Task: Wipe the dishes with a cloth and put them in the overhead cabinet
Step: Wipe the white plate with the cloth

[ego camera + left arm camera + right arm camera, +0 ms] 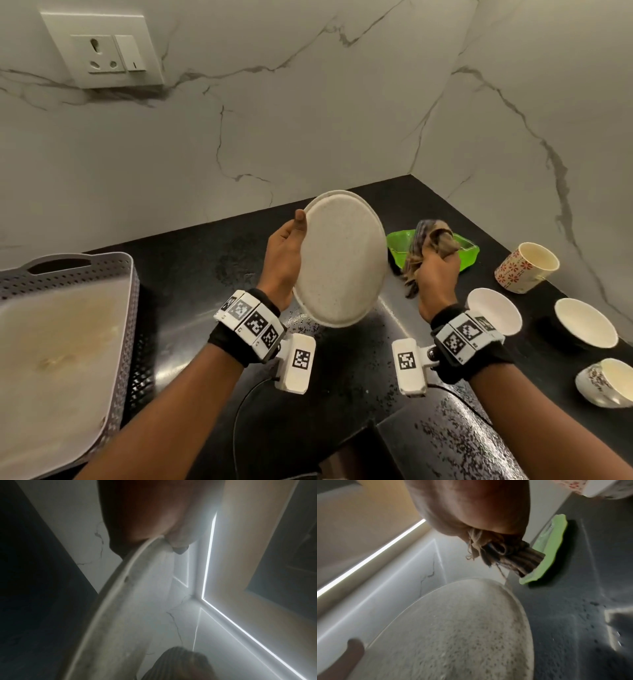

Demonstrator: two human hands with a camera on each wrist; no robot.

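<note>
Speckled plate held up on edge above the black tabletop, face toward the camera. Left hand gripping its left rim, thumb over the front, fingers curled behind. Right hand just right of the plate, fingers closed tight round a bunched brown cloth, apart from the plate. Green dish on the tabletop behind the cloth. Farther right: 1 floral cup, 2 white bowls, 1 patterned cup. Grey perforated tray at far left.
</note>
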